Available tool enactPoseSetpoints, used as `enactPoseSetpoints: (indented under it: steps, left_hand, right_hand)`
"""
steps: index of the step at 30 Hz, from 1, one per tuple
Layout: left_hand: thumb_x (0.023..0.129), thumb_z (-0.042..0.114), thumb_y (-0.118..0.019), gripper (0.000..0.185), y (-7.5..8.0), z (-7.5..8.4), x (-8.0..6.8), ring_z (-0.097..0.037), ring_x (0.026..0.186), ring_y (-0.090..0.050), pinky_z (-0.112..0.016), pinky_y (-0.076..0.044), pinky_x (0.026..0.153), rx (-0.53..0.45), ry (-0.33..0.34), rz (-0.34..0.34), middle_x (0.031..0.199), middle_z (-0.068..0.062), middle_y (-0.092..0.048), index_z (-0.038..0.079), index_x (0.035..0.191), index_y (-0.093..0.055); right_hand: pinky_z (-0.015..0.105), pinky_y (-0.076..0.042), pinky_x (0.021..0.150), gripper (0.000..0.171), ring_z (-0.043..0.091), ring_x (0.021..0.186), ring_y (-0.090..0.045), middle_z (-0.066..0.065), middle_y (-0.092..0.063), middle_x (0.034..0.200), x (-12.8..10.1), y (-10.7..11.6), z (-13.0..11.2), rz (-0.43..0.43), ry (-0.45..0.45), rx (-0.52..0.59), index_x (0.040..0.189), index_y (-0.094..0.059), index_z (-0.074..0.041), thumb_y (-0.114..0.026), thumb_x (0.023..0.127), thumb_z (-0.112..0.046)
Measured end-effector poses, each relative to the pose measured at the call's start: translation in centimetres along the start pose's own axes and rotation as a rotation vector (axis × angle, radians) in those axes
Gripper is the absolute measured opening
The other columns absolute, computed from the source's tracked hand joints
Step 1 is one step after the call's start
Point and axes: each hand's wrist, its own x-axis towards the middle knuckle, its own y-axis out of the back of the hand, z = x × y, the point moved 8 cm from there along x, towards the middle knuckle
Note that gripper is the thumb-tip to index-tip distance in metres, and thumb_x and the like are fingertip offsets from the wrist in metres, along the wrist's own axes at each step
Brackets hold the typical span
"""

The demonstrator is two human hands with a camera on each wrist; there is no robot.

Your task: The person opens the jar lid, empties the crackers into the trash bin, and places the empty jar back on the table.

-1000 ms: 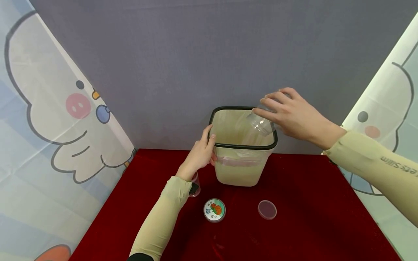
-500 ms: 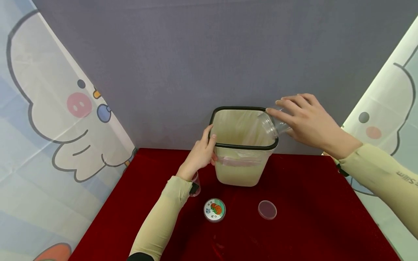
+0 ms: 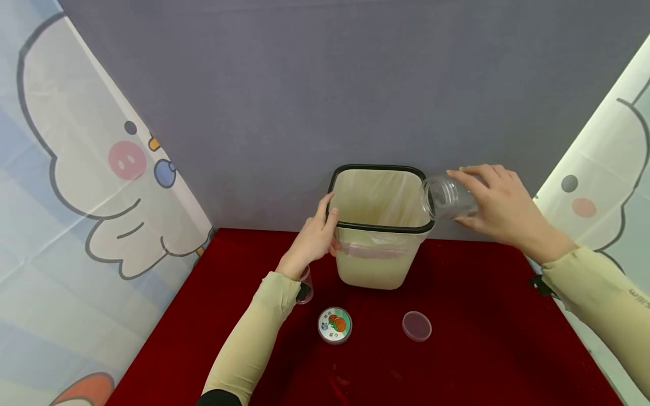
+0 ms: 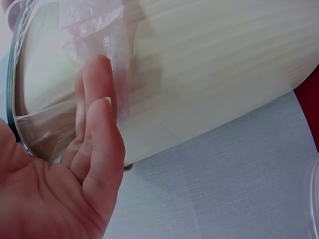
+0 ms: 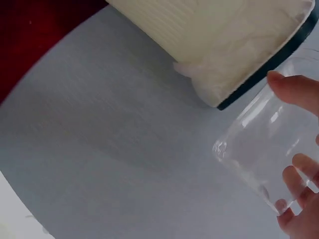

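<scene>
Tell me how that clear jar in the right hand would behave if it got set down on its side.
The clear jar looks round and smooth, so it would probably roll. It appears empty, so likely light. The right hand holds it tilted beside the bin.

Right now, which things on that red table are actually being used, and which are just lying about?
In use:
clear plastic jar, tilted, held by the right hand
cream bin with black rim, steadied by the left hand

Lying about:
round lid with fruit picture
clear round lid
small clear cup
</scene>
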Motion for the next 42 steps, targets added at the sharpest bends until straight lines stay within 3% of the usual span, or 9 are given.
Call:
enactPoseSetpoints:
  steps: [6, 13, 20, 25, 32, 35, 37, 39, 42]
  left_hand:
    - [0.105, 0.059, -0.021, 0.062, -0.1, 0.0, 0.1, -0.024, 0.045, -0.063, -0.039, -0.051, 0.057, -0.006, -0.002, -0.003, 0.062, -0.006, -0.065, 0.034, 0.16, -0.007]
    - [0.106, 0.057, -0.021, 0.061, 0.0, 0.0, 0.1, -0.024, 0.045, -0.063, -0.04, -0.052, 0.057, -0.011, 0.003, 0.004, 0.062, -0.007, -0.065, 0.033, 0.16, -0.007]
    - [0.104, 0.063, -0.02, 0.063, -0.2, -0.1, 0.1, -0.023, 0.045, -0.063, -0.039, -0.052, 0.057, -0.009, 0.0, 0.003, 0.062, -0.006, -0.065, 0.036, 0.159, -0.006]
    - [0.105, 0.061, -0.02, 0.061, -0.2, -0.2, 0.1, -0.023, 0.045, -0.063, -0.039, -0.052, 0.057, -0.011, 0.0, 0.004, 0.061, -0.006, -0.065, 0.036, 0.159, -0.007]
    - [0.106, 0.056, -0.022, 0.059, -0.2, 0.0, 0.1, -0.023, 0.044, -0.062, -0.04, -0.051, 0.056, -0.011, -0.005, 0.011, 0.061, -0.006, -0.065, 0.034, 0.16, -0.007]
    - [0.107, 0.056, -0.022, 0.06, -0.2, 0.1, 0.1, -0.023, 0.044, -0.062, -0.04, -0.051, 0.056, -0.012, -0.011, 0.013, 0.061, -0.006, -0.065, 0.033, 0.16, -0.008]
    - [0.107, 0.055, -0.022, 0.059, -0.2, 0.1, 0.1, -0.023, 0.044, -0.062, -0.04, -0.051, 0.055, -0.013, -0.012, 0.014, 0.061, -0.006, -0.065, 0.032, 0.16, -0.008]
    - [0.106, 0.056, -0.022, 0.06, -0.2, 0.0, 0.1, -0.023, 0.044, -0.062, -0.04, -0.051, 0.055, -0.009, -0.007, 0.016, 0.061, -0.006, -0.065, 0.033, 0.16, -0.008]
    - [0.106, 0.058, -0.021, 0.061, -0.1, 0.0, 0.1, -0.023, 0.044, -0.062, -0.04, -0.051, 0.056, -0.005, -0.002, 0.017, 0.061, -0.006, -0.065, 0.034, 0.16, -0.007]
  right_hand:
    - [0.059, -0.041, 0.079, 0.098, 0.045, 0.1, -0.051, 0.024, -0.056, 0.117, -1.9, -0.9, 1.5, -0.018, -0.201, 0.106, 0.135, -0.056, -0.003, -0.097, 0.047, -0.012]
    - [0.064, -0.042, 0.086, 0.099, 0.045, 0.114, -0.049, 0.025, -0.053, 0.125, -4.2, -2.5, 2.6, -0.087, -0.433, 0.256, 0.14, -0.048, 0.0, -0.098, 0.055, -0.014]
    - [0.058, -0.039, 0.083, 0.097, 0.043, 0.106, -0.052, 0.024, -0.055, 0.13, -7.2, -4.4, 3.3, -0.129, -0.622, 0.409, 0.143, -0.043, -0.001, -0.096, 0.064, -0.022]
    - [0.06, -0.038, 0.083, 0.104, 0.047, 0.112, -0.052, 0.027, -0.053, 0.134, -9.2, -5.6, 3.2, -0.157, -0.685, 0.444, 0.149, -0.033, 0.0, -0.094, 0.069, -0.028]
    - [0.011, -0.037, 0.074, 0.099, 0.046, 0.114, -0.053, 0.028, -0.05, 0.136, -11.4, -7.2, 2.8, -0.161, -0.735, 0.517, 0.148, -0.031, 0.001, -0.091, 0.075, -0.027]
    - [0.024, -0.048, 0.083, 0.099, 0.047, 0.117, -0.051, 0.028, -0.048, 0.139, -12.3, -8.2, 2.5, -0.179, -0.755, 0.545, 0.15, -0.028, 0.0, -0.089, 0.077, -0.028]
    - [0.042, -0.049, 0.088, 0.099, 0.047, 0.121, -0.049, 0.027, -0.048, 0.14, -12.9, -8.8, 2.2, -0.189, -0.764, 0.551, 0.15, -0.028, -0.001, -0.089, 0.077, -0.03]
    - [0.046, -0.047, 0.088, 0.1, 0.046, 0.122, -0.049, 0.026, -0.049, 0.14, -13.4, -9.4, 1.9, -0.198, -0.766, 0.557, 0.15, -0.028, -0.002, -0.089, 0.077, -0.032]
    - [0.024, -0.044, 0.085, 0.1, 0.045, 0.123, -0.05, 0.024, -0.05, 0.14, -13.9, -10.1, 1.4, -0.192, -0.763, 0.576, 0.15, -0.028, -0.003, -0.089, 0.077, -0.031]
